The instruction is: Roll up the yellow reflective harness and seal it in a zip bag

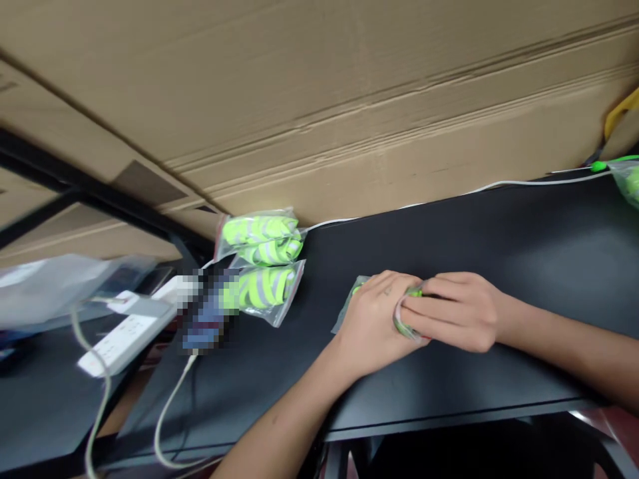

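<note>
Both hands meet over a clear plastic bag (345, 311) with something bright green inside, low over the black table (319, 372). My left hand (374, 322) lies across the bag with its fingers bent over it, covering most of it. The fingers of my right hand (456, 311) are closed on the bag's right end, where the plastic curls up in a loop. To the left, several bagged rolls of yellow-green reflective fabric (262, 287) lie on the table.
A white power strip (124, 339) with cables sits at the left, beside a blurred-out phone-like object (204, 322). Large cardboard (379, 113) stands behind the table. Another green bagged item (630, 181) is at the right edge.
</note>
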Available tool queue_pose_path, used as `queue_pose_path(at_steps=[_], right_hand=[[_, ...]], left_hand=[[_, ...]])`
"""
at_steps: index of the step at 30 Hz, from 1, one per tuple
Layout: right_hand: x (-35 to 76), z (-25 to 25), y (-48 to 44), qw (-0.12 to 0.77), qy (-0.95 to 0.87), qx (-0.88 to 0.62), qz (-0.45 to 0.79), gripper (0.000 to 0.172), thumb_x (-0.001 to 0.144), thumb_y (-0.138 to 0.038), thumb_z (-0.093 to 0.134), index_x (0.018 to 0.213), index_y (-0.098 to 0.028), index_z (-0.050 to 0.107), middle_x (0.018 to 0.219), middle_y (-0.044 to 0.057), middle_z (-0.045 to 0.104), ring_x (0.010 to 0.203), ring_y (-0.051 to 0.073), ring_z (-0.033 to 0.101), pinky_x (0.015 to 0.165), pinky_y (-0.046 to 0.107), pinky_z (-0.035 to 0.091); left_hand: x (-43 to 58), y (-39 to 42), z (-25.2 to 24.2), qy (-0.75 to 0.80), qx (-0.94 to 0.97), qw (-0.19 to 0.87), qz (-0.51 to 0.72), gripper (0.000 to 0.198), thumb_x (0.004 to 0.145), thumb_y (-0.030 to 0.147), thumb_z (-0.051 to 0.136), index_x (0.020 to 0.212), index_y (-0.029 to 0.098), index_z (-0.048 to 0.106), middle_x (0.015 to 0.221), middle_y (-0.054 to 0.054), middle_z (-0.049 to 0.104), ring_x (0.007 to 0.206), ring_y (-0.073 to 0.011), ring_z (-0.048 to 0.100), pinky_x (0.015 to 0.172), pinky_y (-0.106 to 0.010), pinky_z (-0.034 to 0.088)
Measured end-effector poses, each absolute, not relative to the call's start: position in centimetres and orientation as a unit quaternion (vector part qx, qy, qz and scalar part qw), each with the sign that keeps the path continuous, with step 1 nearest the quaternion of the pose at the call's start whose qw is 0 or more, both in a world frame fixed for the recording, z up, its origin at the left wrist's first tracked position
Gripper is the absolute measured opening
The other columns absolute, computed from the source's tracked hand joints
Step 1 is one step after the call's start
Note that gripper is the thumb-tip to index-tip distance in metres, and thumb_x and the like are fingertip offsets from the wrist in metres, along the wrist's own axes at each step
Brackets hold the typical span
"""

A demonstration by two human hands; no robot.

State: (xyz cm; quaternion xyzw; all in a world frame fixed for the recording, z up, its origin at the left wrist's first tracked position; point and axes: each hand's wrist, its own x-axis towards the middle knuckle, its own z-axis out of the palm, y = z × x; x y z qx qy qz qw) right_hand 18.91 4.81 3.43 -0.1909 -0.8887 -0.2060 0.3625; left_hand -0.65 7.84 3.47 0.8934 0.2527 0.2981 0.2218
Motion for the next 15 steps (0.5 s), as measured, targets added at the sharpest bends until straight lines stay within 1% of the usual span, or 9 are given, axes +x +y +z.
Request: queue_pose_path(at_steps=[2, 3, 6, 8, 10, 12, 13, 14, 15], right_hand=[[19.2, 3.1, 5.1, 0.385, -0.891, -0.208, -0.122, 0.019, 0.095, -0.012, 0.059, 0.111, -0.011, 0.069, 0.101, 0.009, 0.077, 0.084, 0.017, 0.069, 0.066, 0.031, 0.059], [19.4, 3.0, 5.1, 0.392, -0.89, -0.219, -0.081, 0.022, 0.094, -0.013, 0.061, 0.115, -0.011, 0.067, 0.106, 0.009, 0.077, 0.091, 0.018, 0.07, 0.071, 0.032, 0.06], [19.6, 2.8, 4.7, 0.407, -0.888, -0.215, -0.001, 0.024, 0.096, -0.016, 0.06, 0.119, -0.013, 0.064, 0.114, 0.011, 0.075, 0.109, 0.021, 0.067, 0.083, 0.036, 0.061], [19.5, 3.1, 4.2, 0.414, -0.886, -0.207, 0.006, 0.026, 0.101, -0.027, 0.051, 0.117, -0.012, 0.065, 0.118, 0.013, 0.074, 0.114, 0.024, 0.064, 0.095, 0.043, 0.055], [19.2, 3.8, 3.8, 0.423, -0.877, -0.229, -0.012, 0.041, 0.105, -0.042, 0.039, 0.114, -0.014, 0.067, 0.118, 0.011, 0.075, 0.111, 0.026, 0.063, 0.109, 0.052, 0.039], [19.1, 4.5, 3.6, 0.421, -0.868, -0.262, -0.03, 0.05, 0.104, -0.054, 0.034, 0.111, -0.018, 0.067, 0.114, 0.007, 0.076, 0.107, 0.027, 0.061, 0.114, 0.057, 0.022], [19.1, 4.7, 3.7, 0.418, -0.867, -0.269, -0.028, 0.051, 0.102, -0.058, 0.035, 0.112, -0.019, 0.066, 0.111, 0.007, 0.077, 0.106, 0.027, 0.059, 0.114, 0.058, 0.02], [19.1, 4.7, 3.7, 0.412, -0.87, -0.269, -0.012, 0.051, 0.101, -0.061, 0.038, 0.114, -0.019, 0.064, 0.11, 0.007, 0.076, 0.107, 0.028, 0.058, 0.112, 0.056, 0.023], [19.2, 4.5, 3.8, 0.411, -0.872, -0.266, 0.018, 0.05, 0.099, -0.061, 0.042, 0.117, -0.019, 0.062, 0.11, 0.008, 0.075, 0.108, 0.028, 0.057, 0.108, 0.054, 0.03]], left_hand=[[-1.1, 7.9, 4.3, 0.274, 0.872, 0.273, 0.298, 0.046, 0.067, 0.037, 0.086, 0.103, 0.019, 0.064, 0.097, -0.006, 0.074, 0.088, -0.0238, 0.07, 0.084, -0.038, 0.055], [-1.3, 7.9, 4.7, 0.286, 0.858, 0.305, 0.299, 0.049, 0.064, 0.037, 0.089, 0.102, 0.019, 0.065, 0.097, -0.005, 0.075, 0.087, -0.0229, 0.07, 0.084, -0.036, 0.055], [-1.8, 7.5, 5.8, 0.307, 0.794, 0.422, 0.312, 0.051, 0.061, 0.032, 0.092, 0.104, 0.018, 0.068, 0.093, -0.004, 0.075, 0.08, -0.0199, 0.07, 0.076, -0.031, 0.056], [-2.0, 7.2, 6.4, 0.308, 0.739, 0.497, 0.335, 0.051, 0.059, 0.029, 0.092, 0.104, 0.017, 0.071, 0.092, -0.005, 0.075, 0.079, -0.0199, 0.07, 0.072, -0.029, 0.055], [-2.0, 7.0, 6.7, 0.296, 0.685, 0.56, 0.359, 0.048, 0.058, 0.024, 0.092, 0.102, 0.016, 0.074, 0.093, -0.006, 0.077, 0.082, -0.0216, 0.07, 0.073, -0.029, 0.055], [-1.8, 6.9, 6.5, 0.276, 0.631, 0.623, 0.372, 0.042, 0.06, 0.023, 0.089, 0.099, 0.016, 0.077, 0.094, -0.007, 0.077, 0.084, -0.0229, 0.07, 0.077, -0.031, 0.054], [-1.7, 6.8, 6.1, 0.266, 0.597, 0.66, 0.37, 0.039, 0.062, 0.026, 0.087, 0.099, 0.016, 0.077, 0.092, -0.007, 0.077, 0.083, -0.0228, 0.07, 0.076, -0.031, 0.054], [-1.4, 6.8, 5.6, 0.258, 0.557, 0.701, 0.364, 0.038, 0.065, 0.031, 0.086, 0.098, 0.015, 0.077, 0.09, -0.008, 0.077, 0.081, -0.0227, 0.07, 0.075, -0.031, 0.053], [-1.2, 6.7, 5.0, 0.254, 0.511, 0.741, 0.353, 0.039, 0.067, 0.037, 0.084, 0.098, 0.015, 0.077, 0.088, -0.008, 0.076, 0.08, -0.0228, 0.069, 0.074, -0.031, 0.053]])
